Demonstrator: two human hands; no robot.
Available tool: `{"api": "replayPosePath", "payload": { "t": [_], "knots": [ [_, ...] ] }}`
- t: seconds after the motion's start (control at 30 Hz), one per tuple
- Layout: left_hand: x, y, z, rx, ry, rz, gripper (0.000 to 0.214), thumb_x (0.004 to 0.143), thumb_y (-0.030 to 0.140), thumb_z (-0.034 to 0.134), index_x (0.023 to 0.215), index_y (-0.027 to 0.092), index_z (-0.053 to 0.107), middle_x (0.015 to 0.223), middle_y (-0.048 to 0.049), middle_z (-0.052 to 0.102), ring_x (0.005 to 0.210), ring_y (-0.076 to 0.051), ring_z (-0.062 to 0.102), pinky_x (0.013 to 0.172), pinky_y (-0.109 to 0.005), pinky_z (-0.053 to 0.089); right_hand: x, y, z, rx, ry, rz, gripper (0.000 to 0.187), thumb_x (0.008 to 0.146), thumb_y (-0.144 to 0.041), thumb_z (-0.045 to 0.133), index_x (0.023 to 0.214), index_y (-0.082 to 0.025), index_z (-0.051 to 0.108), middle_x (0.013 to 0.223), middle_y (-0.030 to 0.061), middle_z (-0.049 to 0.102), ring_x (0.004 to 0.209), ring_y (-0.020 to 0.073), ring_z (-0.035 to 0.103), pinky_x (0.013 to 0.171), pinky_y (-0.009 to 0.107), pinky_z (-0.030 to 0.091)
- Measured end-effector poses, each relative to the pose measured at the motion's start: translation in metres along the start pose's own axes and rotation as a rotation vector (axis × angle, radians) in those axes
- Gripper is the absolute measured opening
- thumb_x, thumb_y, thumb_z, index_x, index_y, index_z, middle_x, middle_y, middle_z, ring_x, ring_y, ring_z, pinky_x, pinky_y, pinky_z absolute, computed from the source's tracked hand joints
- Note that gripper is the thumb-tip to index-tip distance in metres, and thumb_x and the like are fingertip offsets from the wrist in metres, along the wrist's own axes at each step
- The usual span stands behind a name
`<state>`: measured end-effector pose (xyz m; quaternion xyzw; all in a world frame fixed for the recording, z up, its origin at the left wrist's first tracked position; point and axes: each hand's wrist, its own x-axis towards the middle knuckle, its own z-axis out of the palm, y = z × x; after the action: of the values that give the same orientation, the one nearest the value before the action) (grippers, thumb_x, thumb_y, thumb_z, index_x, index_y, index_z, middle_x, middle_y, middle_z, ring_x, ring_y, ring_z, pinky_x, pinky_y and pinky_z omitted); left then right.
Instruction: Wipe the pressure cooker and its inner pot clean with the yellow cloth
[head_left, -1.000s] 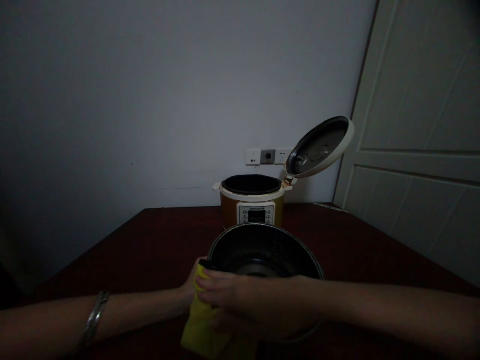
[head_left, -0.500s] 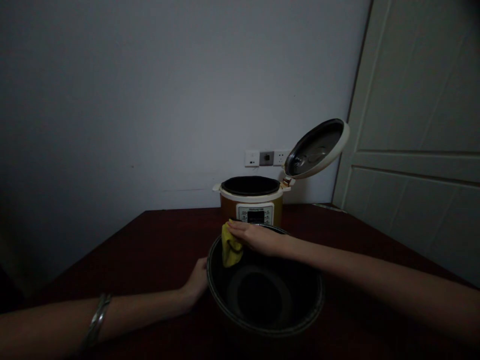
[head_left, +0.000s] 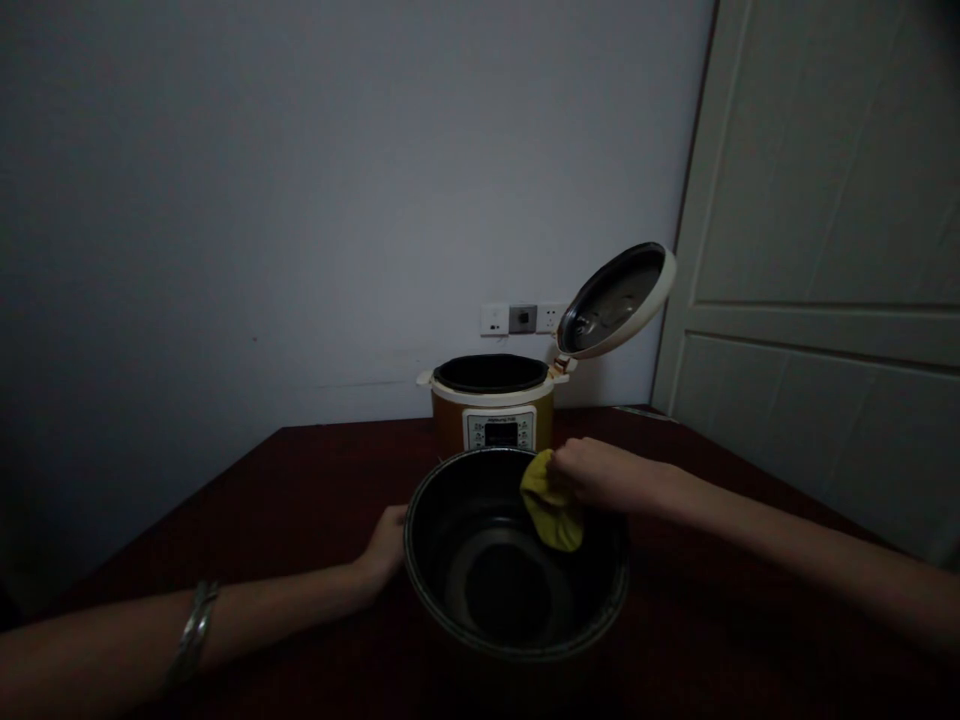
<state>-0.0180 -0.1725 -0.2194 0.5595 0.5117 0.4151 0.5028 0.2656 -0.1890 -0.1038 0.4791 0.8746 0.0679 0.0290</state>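
A dark inner cooking pot [head_left: 517,590] is tilted toward me at the front of the table, its hollow inside showing. At its left side, my left hand [head_left: 386,548] grips the wall; the fingers behind the pot are partly hidden. My right hand [head_left: 600,475] is closed on a yellow cloth [head_left: 553,505] at the far right part of the rim. The cloth hangs down inside, against the pot's inner wall.
Behind the pot stands an orange and white electric cooker [head_left: 491,405], its lid [head_left: 619,300] raised to the right. Wall sockets [head_left: 523,319] sit above it. A pale door [head_left: 817,390] is on the right. The dark red table [head_left: 315,500] meets the wall.
My right hand has moved the yellow cloth from the pot's far left rim to its far right side. My left hand still holds the pot's left side. The view has shifted slightly.
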Motion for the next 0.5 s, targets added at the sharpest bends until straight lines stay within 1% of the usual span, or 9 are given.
{"api": "replayPosePath", "payload": {
  "t": [0.07, 0.17, 0.23, 0.3, 0.37, 0.43, 0.5],
  "knots": [
    [0.01, 0.007, -0.006, 0.048, 0.041, 0.022, 0.009, 0.06, 0.017, 0.056, 0.058, 0.014, 0.064, 0.054, -0.0005, 0.062, 0.052, -0.014, 0.053, 0.052, -0.026, 0.043, -0.011, 0.008, -0.01, 0.112, -0.071, 0.013, 0.019, 0.078, -0.014, 0.05, 0.074, -0.012, 0.068, 0.068, 0.0073, 0.066, 0.057, 0.0152, 0.058, 0.049, 0.023, 0.036],
    [0.029, 0.029, -0.018, 0.119, 0.127, 0.115, 0.022, 0.055, 0.008, 0.045, 0.059, 0.015, 0.065, 0.055, -0.0017, 0.064, 0.055, -0.015, 0.058, 0.056, -0.027, 0.046, -0.027, 0.018, -0.021, 0.238, -0.123, 0.009, 0.022, 0.078, -0.02, 0.049, 0.07, -0.012, 0.068, 0.062, 0.0024, 0.06, 0.052, 0.0109, 0.048, 0.045, 0.021, 0.029],
    [0.038, 0.052, -0.026, 0.177, 0.165, 0.232, 0.025, 0.05, 0.007, 0.039, 0.055, 0.016, 0.062, 0.054, -0.0017, 0.064, 0.056, -0.015, 0.059, 0.06, -0.027, 0.048, -0.038, 0.024, -0.026, 0.318, -0.141, -0.011, 0.023, 0.078, -0.022, 0.049, 0.074, -0.012, 0.07, 0.063, 0.0011, 0.06, 0.054, 0.0106, 0.047, 0.046, 0.021, 0.029],
    [0.041, 0.078, -0.03, 0.286, 0.165, 0.388, 0.024, 0.049, 0.008, 0.037, 0.052, 0.017, 0.059, 0.053, -0.0009, 0.063, 0.056, -0.014, 0.059, 0.062, -0.027, 0.048, -0.048, 0.028, -0.03, 0.435, -0.142, -0.003, 0.026, 0.079, -0.026, 0.05, 0.085, -0.013, 0.073, 0.069, 0.0015, 0.064, 0.058, 0.0115, 0.05, 0.048, 0.02, 0.033],
    [0.038, 0.105, -0.028, 0.429, 0.165, 0.546, 0.025, 0.053, 0.009, 0.037, 0.053, 0.017, 0.061, 0.055, -0.0005, 0.064, 0.06, -0.014, 0.059, 0.065, -0.028, 0.048, -0.055, 0.033, -0.033, 0.573, -0.101, 0.022, 0.031, 0.081, -0.031, 0.052, 0.096, -0.014, 0.073, 0.079, 0.0029, 0.068, 0.064, 0.0135, 0.056, 0.052, 0.02, 0.038],
    [0.03, 0.131, -0.018, 0.549, 0.142, 0.686, 0.028, 0.059, 0.01, 0.039, 0.062, 0.017, 0.066, 0.065, -0.0017, 0.068, 0.069, -0.015, 0.061, 0.071, -0.029, 0.048, -0.059, 0.037, -0.035, 0.674, -0.015, 0.039, 0.037, 0.081, -0.036, 0.054, 0.105, -0.015, 0.072, 0.089, 0.0041, 0.071, 0.07, 0.0158, 0.06, 0.056, 0.021, 0.043],
    [0.02, 0.152, -0.002, 0.608, 0.036, 0.788, 0.031, 0.067, 0.012, 0.042, 0.08, 0.016, 0.07, 0.084, -0.0046, 0.072, 0.084, -0.017, 0.063, 0.08, -0.032, 0.048, -0.059, 0.04, -0.038, 0.724, 0.09, 0.062, 0.042, 0.081, -0.039, 0.055, 0.113, -0.016, 0.069, 0.095, 0.005, 0.072, 0.074, 0.0174, 0.062, 0.06, 0.023, 0.046]
  ]
}}
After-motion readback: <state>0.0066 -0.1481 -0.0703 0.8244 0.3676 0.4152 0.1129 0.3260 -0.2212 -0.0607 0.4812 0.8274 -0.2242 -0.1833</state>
